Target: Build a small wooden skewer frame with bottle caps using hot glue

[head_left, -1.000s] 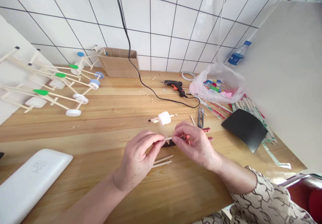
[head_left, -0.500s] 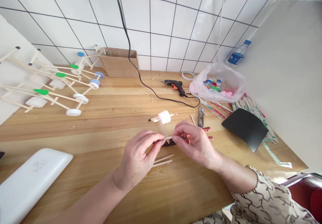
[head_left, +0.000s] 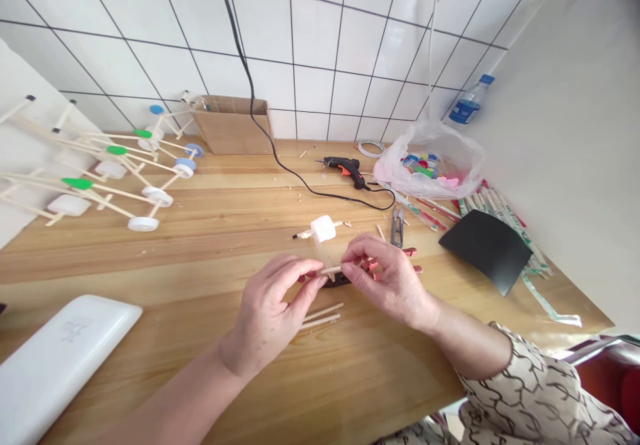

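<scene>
Between my two hands, low over the wooden table, runs a short pale stick. My left hand pinches its left end between thumb and fingertips. At its right end, my right hand pinches it the same way. Just behind the fingers a white cylindrical piece with a thin stick joined to it lies on the table. A dark tool with red handles is partly hidden under my right hand. Two or so loose sticks lie beside my left hand.
A glue gun, small snips and a plastic bag of caps lie behind. Stick frames with white wheels and a cardboard box stand back left. A black sheet lies right, a white case left.
The view has shifted slightly. More of the pale stick shows between my fingertips, which stand a little farther apart. Both hands keep their pinch on it.
</scene>
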The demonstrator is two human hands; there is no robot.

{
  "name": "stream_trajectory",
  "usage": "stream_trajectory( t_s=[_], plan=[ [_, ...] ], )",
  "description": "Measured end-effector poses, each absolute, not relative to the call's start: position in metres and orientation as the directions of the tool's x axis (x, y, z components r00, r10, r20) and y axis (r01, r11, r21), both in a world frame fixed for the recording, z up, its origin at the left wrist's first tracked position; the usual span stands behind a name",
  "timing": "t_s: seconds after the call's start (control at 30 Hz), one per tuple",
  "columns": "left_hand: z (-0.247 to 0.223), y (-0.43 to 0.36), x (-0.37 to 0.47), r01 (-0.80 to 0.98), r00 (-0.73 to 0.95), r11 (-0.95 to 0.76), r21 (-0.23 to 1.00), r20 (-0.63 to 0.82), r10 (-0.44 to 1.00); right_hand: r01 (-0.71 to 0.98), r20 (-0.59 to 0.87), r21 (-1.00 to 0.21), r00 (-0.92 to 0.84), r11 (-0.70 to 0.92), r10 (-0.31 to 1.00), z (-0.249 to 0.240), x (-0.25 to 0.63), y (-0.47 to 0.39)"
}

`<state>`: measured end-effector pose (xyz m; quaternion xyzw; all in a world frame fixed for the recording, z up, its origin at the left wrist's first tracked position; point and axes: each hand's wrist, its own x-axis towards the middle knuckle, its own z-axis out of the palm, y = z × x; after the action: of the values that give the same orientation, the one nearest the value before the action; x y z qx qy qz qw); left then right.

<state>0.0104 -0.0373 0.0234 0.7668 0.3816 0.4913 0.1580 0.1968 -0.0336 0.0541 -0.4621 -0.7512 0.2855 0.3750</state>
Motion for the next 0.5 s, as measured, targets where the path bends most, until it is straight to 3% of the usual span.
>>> stream_trajectory(
  t_s=[0.5],
  plan=[
    [0.0295, -0.0348, 0.0057, 0.458, 0.194, -0.515, 0.725, 0.484, 0.853, 0.339, 0.189, -0.905, -0.218, 0.256, 0.957, 0.0437, 0.2013, -0.0324]
  ],
)
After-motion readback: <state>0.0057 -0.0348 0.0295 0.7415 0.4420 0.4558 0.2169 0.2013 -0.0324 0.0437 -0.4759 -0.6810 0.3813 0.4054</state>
